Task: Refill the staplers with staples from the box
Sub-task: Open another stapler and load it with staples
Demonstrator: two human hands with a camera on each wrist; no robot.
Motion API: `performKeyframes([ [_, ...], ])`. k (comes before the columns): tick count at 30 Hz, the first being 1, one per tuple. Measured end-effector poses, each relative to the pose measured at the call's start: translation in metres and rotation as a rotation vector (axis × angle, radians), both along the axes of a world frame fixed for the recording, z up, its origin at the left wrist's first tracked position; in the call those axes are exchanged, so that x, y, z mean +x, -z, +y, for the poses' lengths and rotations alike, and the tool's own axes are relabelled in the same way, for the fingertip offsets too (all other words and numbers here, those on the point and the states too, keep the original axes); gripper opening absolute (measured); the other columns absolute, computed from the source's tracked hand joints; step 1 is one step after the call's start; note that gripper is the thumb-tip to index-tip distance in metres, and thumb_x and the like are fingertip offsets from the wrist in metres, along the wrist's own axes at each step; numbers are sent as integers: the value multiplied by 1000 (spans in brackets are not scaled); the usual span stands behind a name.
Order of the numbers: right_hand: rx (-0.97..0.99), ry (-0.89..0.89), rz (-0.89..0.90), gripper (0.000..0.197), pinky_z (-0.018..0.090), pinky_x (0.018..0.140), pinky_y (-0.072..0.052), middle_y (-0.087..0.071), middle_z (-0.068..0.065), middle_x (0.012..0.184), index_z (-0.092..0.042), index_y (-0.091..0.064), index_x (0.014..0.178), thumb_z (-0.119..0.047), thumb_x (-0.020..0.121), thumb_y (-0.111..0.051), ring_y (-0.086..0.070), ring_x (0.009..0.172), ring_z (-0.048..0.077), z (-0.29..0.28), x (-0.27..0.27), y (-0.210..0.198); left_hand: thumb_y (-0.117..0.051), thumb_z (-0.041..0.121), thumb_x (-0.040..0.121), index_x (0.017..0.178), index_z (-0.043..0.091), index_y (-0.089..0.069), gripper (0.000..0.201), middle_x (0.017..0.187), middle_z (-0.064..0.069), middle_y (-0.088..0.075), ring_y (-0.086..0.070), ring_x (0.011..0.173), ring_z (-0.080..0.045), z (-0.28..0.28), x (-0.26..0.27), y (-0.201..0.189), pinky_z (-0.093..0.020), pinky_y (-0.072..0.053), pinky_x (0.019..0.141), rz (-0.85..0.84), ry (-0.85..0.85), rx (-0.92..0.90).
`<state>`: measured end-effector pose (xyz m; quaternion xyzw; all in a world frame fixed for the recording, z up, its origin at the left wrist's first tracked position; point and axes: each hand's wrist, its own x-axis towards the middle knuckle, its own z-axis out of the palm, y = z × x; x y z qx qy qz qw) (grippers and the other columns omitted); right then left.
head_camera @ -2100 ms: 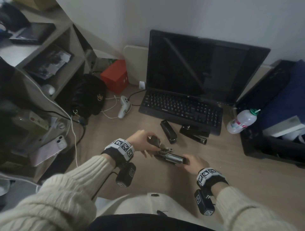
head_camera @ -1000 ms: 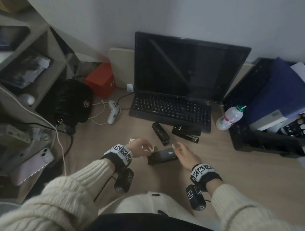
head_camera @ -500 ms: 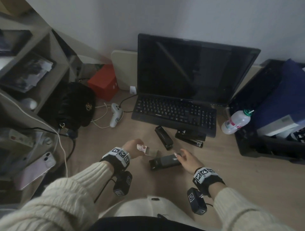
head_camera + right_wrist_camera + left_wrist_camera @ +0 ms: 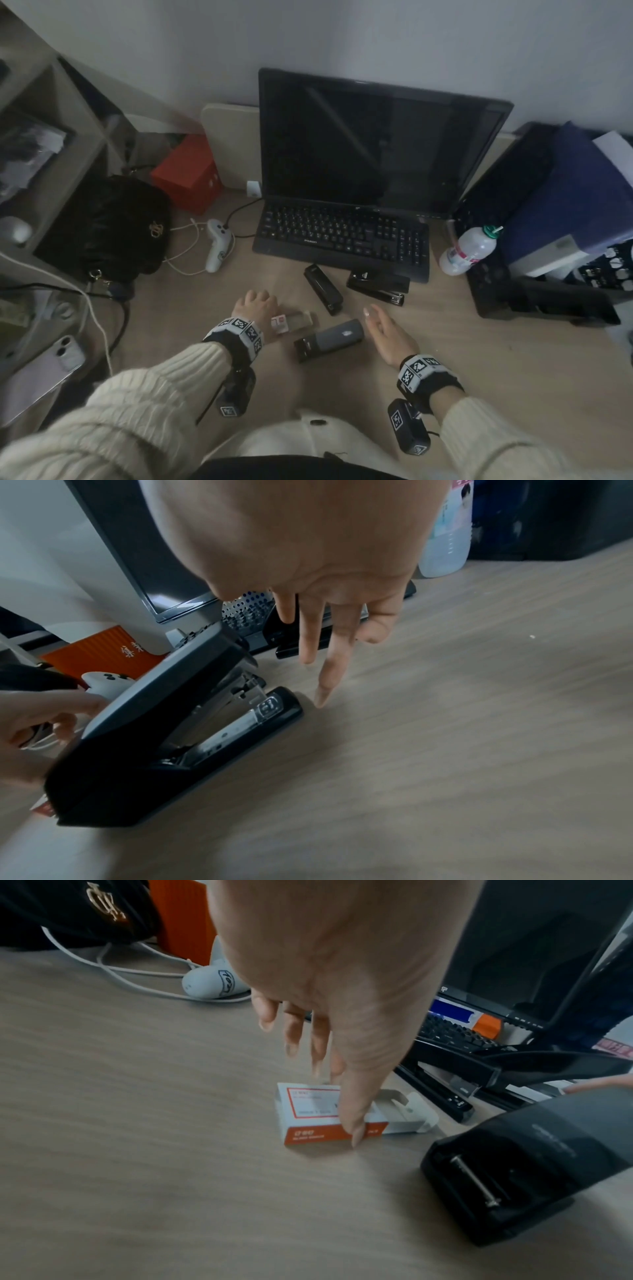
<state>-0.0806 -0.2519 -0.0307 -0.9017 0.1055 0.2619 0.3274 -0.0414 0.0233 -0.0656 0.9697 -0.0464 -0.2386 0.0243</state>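
Note:
A grey stapler [image 4: 330,337] [image 4: 531,1164] [image 4: 164,723] lies on the desk between my hands. Left of it sits the small white and orange staple box [image 4: 279,323] [image 4: 308,1115], its inner tray [image 4: 404,1115] slid out to the right. My left hand [image 4: 260,305] [image 4: 337,1104] reaches down over the box, thumb on its near side and fingers behind it. My right hand [image 4: 376,322] [image 4: 318,653] is flat with straight fingers beside the stapler's front end and holds nothing. Two black staplers [image 4: 323,289] [image 4: 376,287] lie just beyond.
A keyboard [image 4: 342,236] and dark monitor [image 4: 376,137] stand behind the staplers. A bottle [image 4: 469,250] and black crate [image 4: 541,291] are at the right. A black bag [image 4: 113,222], white controller [image 4: 215,246], red box [image 4: 186,174] and phone [image 4: 44,370] lie at the left.
Both hands first held the grey stapler, then set it on the desk. My left hand has brought the raised staple box down onto the desk. My right hand has come off the stapler.

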Motion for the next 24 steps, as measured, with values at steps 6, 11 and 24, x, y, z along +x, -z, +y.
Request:
performKeyframes([
  [6, -43, -25, -2, 59, 30, 99, -35, -47, 0, 143, -32, -25, 148, -61, 96, -21, -50, 126, 19, -4, -4, 7, -69, 58, 76, 128, 25, -42, 67, 131, 1, -43, -39, 123, -22, -2, 3, 1, -36, -34, 104, -8, -34, -28],
  [11, -65, -54, -9, 61, 35, 102, -39, -47, -3, 144, -36, -25, 146, -66, 93, -18, -51, 125, 19, -10, -5, 14, -59, 63, 77, 119, 22, -55, 59, 121, 0, -55, -43, 120, -23, -4, 0, 1, -39, -33, 100, 77, -1, 56],
  [24, -132, -119, -335, 57, 34, 105, -37, -37, -3, 150, -23, -32, 145, -52, 97, -36, -47, 128, 17, 5, 1, -2, -48, 56, 91, 105, 31, -53, 30, 91, 4, -69, -63, 84, -20, 4, -3, -34, -31, -45, 81, 22, -265, -322],
])
